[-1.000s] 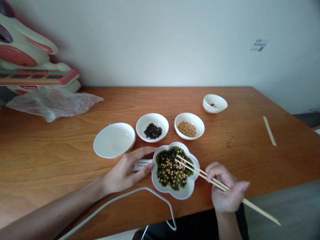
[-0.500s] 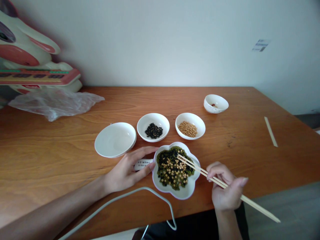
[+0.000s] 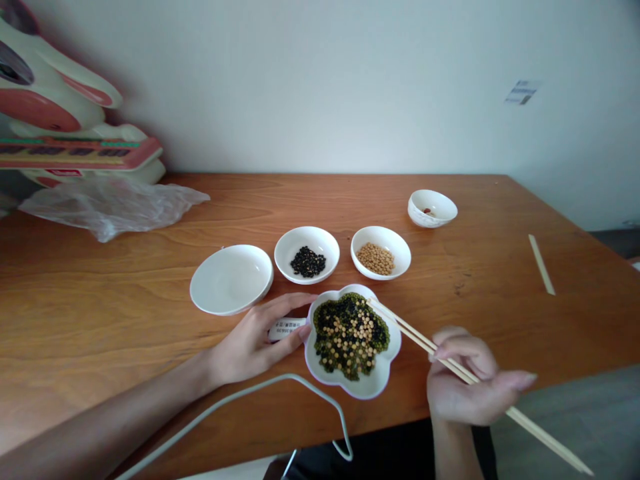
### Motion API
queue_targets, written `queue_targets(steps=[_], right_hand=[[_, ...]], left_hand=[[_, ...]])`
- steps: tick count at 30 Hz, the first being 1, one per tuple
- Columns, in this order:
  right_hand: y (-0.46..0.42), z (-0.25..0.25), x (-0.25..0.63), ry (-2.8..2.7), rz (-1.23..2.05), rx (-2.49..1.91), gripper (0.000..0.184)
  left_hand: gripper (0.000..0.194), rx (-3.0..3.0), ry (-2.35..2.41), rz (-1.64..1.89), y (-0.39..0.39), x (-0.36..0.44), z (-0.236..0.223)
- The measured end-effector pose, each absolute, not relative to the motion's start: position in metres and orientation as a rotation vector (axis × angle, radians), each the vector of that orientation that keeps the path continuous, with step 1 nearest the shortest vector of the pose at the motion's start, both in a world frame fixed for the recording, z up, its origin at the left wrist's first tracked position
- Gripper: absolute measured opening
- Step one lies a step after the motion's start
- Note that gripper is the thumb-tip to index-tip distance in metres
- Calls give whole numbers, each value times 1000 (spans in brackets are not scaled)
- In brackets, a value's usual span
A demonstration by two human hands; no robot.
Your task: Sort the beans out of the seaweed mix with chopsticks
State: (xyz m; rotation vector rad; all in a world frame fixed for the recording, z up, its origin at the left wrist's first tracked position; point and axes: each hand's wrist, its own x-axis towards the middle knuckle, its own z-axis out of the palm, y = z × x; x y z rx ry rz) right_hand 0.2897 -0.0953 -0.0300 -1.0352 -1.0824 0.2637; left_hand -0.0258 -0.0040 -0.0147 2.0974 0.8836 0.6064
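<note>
My left hand (image 3: 267, 333) grips the left edge of a white flower-shaped bowl (image 3: 376, 381), thumb and fingers at its rim. In the bowl lie mixed green, black and tan beans (image 3: 350, 337). A pair of wooden chopsticks (image 3: 417, 337) is in my right hand (image 3: 470, 377); their tips are over the bowl's upper right part. Whether a bean sits between the tips is too small to tell. Behind the bowl stand a round bowl with black beans (image 3: 309, 262) and another with tan beans (image 3: 376, 259). A white bowl (image 3: 233, 280) with nothing in it is left of them.
A small bowl (image 3: 433, 208) with a few bits inside stands at the back right. A wooden strip (image 3: 541, 265) lies on the right of the table. A plastic bag (image 3: 115, 210) and a toy keyboard (image 3: 75, 150) are at the left. A grey cable (image 3: 240, 397) loops in front.
My right hand has moved right and slightly down. The chopstick tips have shifted from the middle of the beans up and right toward the rim. My left hand has stayed in place.
</note>
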Motion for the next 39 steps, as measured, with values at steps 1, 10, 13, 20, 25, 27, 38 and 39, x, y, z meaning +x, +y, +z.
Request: queue_targets(steps=[1,10,13,20,25,27,38,39], right_hand=[[-91,-26,291,-1053,215,-1016,80],[-53,-17,295,-938,-62,-991,72],[-63,-27,296,-979,-5,-993,72],[-91,-33,287,-1164,237,-1027,78],[-92,-32,278,-1288,344,-1095,79],[-92,-31,277,-1309,359,-1107,79],[-91,-33,276,-1294,365,-1158,78],[-91,-34,277,-1290,360,-1159,79]], left_hand=[[50,2095,884,603,-4,-26,-15],[50,2082,884,562,-4,-26,-14],[50,2090,880,566,-4,-26,-15],[50,2081,900,550,-4,-26,-14],[49,2074,913,532,-5,-26,-14],[49,2072,911,529,-5,-26,-14],[50,2086,899,570,-4,-25,-12],[50,2087,897,577,-4,-25,-12]])
